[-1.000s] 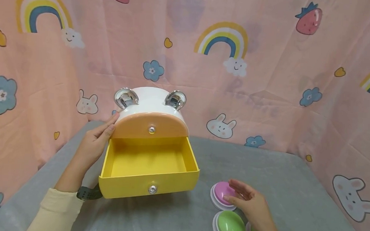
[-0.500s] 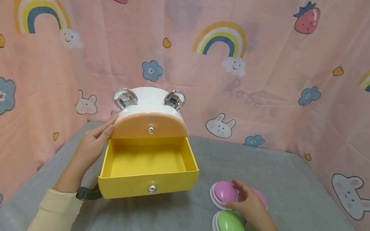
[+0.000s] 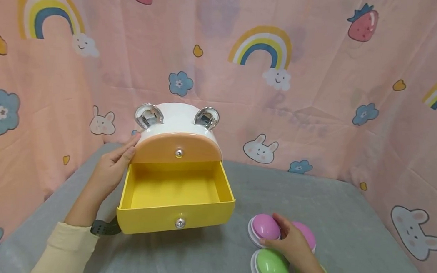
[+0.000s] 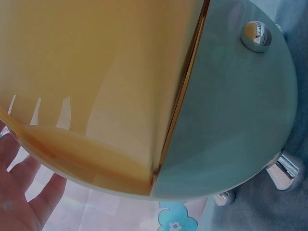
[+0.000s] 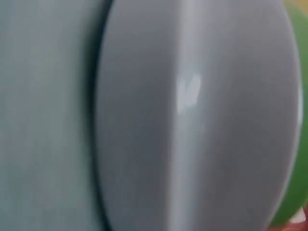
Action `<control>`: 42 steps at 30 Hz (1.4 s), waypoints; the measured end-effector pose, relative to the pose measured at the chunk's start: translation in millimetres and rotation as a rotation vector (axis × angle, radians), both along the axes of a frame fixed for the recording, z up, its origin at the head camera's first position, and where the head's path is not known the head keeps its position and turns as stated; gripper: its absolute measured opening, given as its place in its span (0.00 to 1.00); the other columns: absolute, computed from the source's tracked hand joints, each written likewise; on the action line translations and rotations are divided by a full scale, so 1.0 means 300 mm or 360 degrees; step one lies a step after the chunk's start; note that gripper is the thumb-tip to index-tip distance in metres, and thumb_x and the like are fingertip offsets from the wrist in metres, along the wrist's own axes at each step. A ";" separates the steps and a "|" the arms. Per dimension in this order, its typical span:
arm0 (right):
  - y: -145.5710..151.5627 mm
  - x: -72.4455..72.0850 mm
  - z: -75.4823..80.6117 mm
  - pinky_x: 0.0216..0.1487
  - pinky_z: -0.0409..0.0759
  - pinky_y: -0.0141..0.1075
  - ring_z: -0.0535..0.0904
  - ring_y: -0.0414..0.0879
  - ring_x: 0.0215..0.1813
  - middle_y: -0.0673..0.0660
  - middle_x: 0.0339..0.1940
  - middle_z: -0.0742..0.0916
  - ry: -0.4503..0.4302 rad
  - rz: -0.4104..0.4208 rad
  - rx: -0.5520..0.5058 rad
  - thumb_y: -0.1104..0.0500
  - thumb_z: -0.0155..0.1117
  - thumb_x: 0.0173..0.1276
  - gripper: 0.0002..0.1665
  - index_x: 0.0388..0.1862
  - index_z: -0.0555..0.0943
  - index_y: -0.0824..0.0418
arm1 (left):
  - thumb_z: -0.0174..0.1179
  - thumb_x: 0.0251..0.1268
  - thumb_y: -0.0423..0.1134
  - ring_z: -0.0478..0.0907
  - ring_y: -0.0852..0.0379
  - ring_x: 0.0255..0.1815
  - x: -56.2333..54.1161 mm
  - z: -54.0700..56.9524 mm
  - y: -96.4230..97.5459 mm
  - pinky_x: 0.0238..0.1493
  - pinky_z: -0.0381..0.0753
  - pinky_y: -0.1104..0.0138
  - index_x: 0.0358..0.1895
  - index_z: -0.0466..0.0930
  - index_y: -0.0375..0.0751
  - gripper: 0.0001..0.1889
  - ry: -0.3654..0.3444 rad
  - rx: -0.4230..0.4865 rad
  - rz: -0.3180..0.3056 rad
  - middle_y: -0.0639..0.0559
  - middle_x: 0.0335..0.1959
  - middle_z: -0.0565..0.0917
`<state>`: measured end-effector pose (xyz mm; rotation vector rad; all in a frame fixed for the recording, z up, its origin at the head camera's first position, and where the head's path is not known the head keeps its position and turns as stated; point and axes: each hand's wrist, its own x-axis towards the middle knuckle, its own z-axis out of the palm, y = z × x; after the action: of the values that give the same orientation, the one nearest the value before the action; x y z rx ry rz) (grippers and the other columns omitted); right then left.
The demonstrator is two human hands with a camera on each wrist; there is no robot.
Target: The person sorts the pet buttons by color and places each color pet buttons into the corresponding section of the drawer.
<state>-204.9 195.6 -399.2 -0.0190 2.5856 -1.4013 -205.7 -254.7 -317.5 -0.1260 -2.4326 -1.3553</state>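
A white cabinet (image 3: 178,115) with chrome ears and a peach upper drawer front (image 3: 176,148) stands on the grey surface. Its lower yellow drawer (image 3: 175,217) is pulled out and bare inside. My left hand (image 3: 115,163) rests on the cabinet's left side, thumb at the front edge; in the left wrist view its fingers (image 4: 48,197) touch the outer wall. Around my right hand (image 3: 291,239) lie two pink buttons, the left one (image 3: 266,227) and the right one (image 3: 305,233). Its fingertips are close by the left one. Two green buttons, one nearer (image 3: 272,266), lie in front.
The grey tabletop (image 3: 286,190) runs back to a pink curtain (image 3: 321,46) printed with rainbows, rabbits and flowers. Curtain also hangs at both sides. The drawer juts out toward me, left of the buttons.
My right hand has shifted slightly off the left pink button, and the right pink button now shows behind it. The left hand and cabinet have stayed in place.
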 end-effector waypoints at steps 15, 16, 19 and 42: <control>-0.034 -0.017 -0.003 0.70 0.70 0.60 0.67 0.70 0.72 0.74 0.72 0.71 0.0132 -0.0052 0.0352 0.54 0.84 0.46 0.61 0.75 0.62 0.72 | 0.41 0.79 0.58 0.57 0.44 0.80 -0.002 0.003 -0.004 0.73 0.64 0.41 0.76 0.60 0.60 0.27 0.0011 -0.0001 0.0009 0.56 0.78 0.61; -0.035 -0.017 -0.002 0.70 0.70 0.61 0.67 0.70 0.72 0.74 0.72 0.71 0.0131 -0.0055 0.0353 0.54 0.84 0.45 0.61 0.74 0.63 0.72 | 0.41 0.79 0.58 0.57 0.44 0.80 -0.002 0.002 -0.004 0.73 0.63 0.40 0.76 0.60 0.60 0.27 0.0006 -0.0002 0.0010 0.56 0.78 0.61; -0.036 -0.016 -0.001 0.71 0.70 0.60 0.67 0.69 0.72 0.74 0.71 0.72 0.0116 -0.0074 0.0352 0.55 0.84 0.45 0.60 0.74 0.63 0.72 | 0.41 0.79 0.58 0.56 0.44 0.80 -0.002 -0.001 -0.004 0.73 0.63 0.40 0.76 0.60 0.61 0.27 -0.0004 -0.0004 0.0013 0.56 0.78 0.61; -0.077 -0.014 0.210 0.70 0.75 0.52 0.70 0.62 0.73 0.64 0.76 0.71 0.0181 -0.0097 0.0008 0.41 0.75 0.58 0.55 0.78 0.62 0.59 | 0.41 0.79 0.58 0.56 0.45 0.80 -0.004 -0.002 0.002 0.74 0.63 0.41 0.76 0.59 0.60 0.27 -0.0006 0.0002 0.0008 0.57 0.78 0.61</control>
<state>-209.0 172.5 -336.4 -0.0204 2.7033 -1.4549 -206.7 -254.0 -317.9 -0.1171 -2.4332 -1.3563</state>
